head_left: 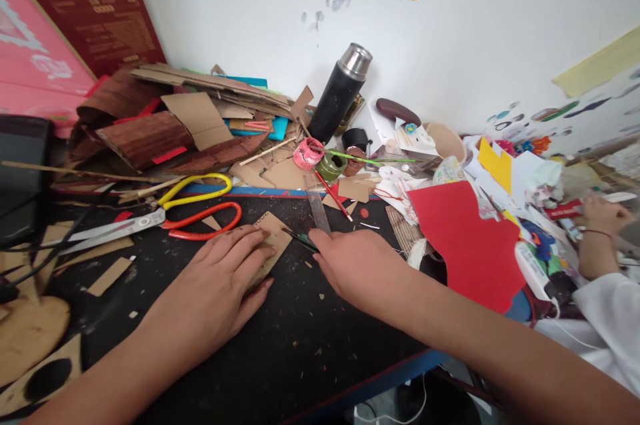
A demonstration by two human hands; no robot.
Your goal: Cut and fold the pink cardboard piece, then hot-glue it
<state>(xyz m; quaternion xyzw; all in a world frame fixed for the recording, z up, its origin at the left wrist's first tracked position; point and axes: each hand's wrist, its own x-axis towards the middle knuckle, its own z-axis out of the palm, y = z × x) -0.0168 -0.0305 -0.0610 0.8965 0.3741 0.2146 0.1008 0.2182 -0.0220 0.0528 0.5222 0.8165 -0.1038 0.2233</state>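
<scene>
My left hand (225, 271) lies flat, fingers stretched out, on a small piece of brown cardboard (277, 235) and presses it against the black tabletop (280, 345). My right hand (357, 268) is closed around a dark craft knife (303, 239), its blade pointing left at the edge of the cardboard. Most of the knife's handle is hidden in my fist. Just beyond my right hand a clear ruler (317, 205) lies on the table. Large scissors (200, 211) with yellow and red handles rest open to the left, beyond my left hand.
At the back stand a black thermos (337, 95) and small paint pots (309, 153). Cardboard scraps (197, 119) are heaped at the back left. A red sheet (470, 238) lies on the right. Another person's hand (603, 218) is at the far right.
</scene>
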